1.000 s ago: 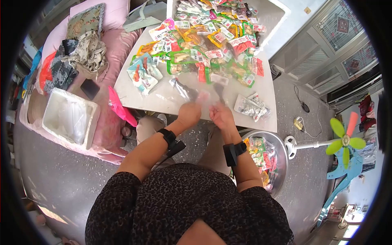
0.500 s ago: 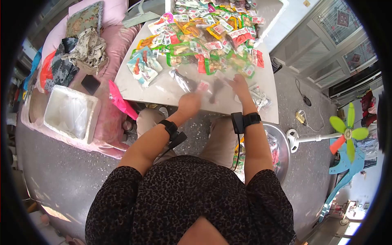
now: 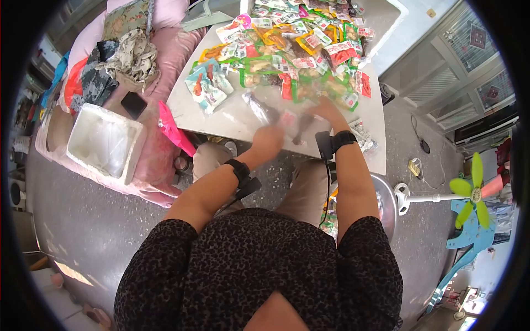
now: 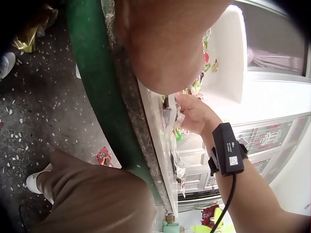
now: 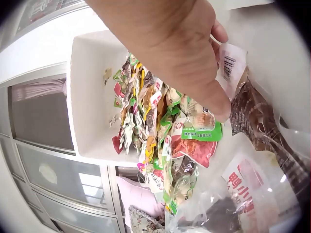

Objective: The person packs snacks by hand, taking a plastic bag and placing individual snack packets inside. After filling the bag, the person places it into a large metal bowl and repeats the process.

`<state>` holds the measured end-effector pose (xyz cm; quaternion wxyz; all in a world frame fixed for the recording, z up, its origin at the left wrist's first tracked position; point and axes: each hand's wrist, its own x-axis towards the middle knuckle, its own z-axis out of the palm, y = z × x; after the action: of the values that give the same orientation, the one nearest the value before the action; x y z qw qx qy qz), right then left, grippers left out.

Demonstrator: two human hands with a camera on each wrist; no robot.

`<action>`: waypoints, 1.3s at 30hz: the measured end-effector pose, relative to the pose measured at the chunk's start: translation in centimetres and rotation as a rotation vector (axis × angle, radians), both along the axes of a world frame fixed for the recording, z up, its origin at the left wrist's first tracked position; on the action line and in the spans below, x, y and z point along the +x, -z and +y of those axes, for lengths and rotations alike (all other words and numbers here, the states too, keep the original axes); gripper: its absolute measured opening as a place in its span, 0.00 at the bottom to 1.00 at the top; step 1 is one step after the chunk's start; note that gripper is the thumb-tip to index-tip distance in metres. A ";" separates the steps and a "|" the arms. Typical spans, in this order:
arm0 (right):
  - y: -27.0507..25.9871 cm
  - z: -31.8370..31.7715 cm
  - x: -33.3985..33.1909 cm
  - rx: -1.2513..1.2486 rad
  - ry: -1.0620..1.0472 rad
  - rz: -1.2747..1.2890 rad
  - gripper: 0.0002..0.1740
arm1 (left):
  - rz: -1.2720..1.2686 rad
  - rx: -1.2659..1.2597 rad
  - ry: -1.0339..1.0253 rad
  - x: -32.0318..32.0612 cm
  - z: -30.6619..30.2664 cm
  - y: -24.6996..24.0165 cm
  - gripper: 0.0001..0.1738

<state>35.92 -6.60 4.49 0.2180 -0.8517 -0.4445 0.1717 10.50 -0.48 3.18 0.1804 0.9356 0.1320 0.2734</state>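
Note:
My right hand (image 3: 329,113) is over the front of the table, where it pinches the pale, barcoded end of a clear packet of dark brown meat (image 5: 257,104) between thumb and fingers. At the table's front edge is my left hand (image 3: 269,142), blurred, its fingers hidden in the left wrist view behind the heel of the hand (image 4: 165,53). Just beyond it lies a clear packet with a red-and-white label (image 5: 248,194). Another dark, shiny packet (image 3: 259,107) rests to its left. I cannot tell whether the left fingers grip anything.
A heap of colourful food packets (image 3: 298,60) spreads from a white foam box (image 3: 386,27) across the table (image 3: 182,113). White-and-blue packets (image 3: 208,85) lie at left, silvery ones (image 3: 364,135) at right. A metal basin (image 3: 389,204) with packets stands below, beside a fan (image 3: 475,193).
My hands have parted from close together; the right moved outward and forward over the table with the dark meat packet. The left stays near the front edge. The head view has shifted slightly.

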 end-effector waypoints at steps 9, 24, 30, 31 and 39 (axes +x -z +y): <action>-7.3 -3.1 -3.7 -0.002 0.019 0.348 0.10 | 0.053 0.036 -0.025 0.4 -0.2 0.2 0.03; -2.0 -13.9 -9.1 0.929 0.675 1.445 0.10 | -0.067 -0.305 -0.045 0.3 -0.9 -2.0 0.15; 0.2 -14.2 -12.0 0.950 0.814 1.562 0.10 | -0.066 -0.321 -0.064 0.6 -1.4 -3.1 0.14; -0.5 -14.3 -12.7 0.947 0.871 1.520 0.10 | -0.055 -0.339 -0.061 0.5 -1.3 -3.6 0.13; 0.2 -14.3 -13.1 1.007 0.852 1.599 0.10 | 0.071 -0.170 -0.006 0.2 -2.9 -4.8 0.06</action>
<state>22.83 -20.91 4.30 0.8230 -0.3859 0.1479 0.3897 10.65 -3.36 7.93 0.2537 0.9256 0.1641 0.2282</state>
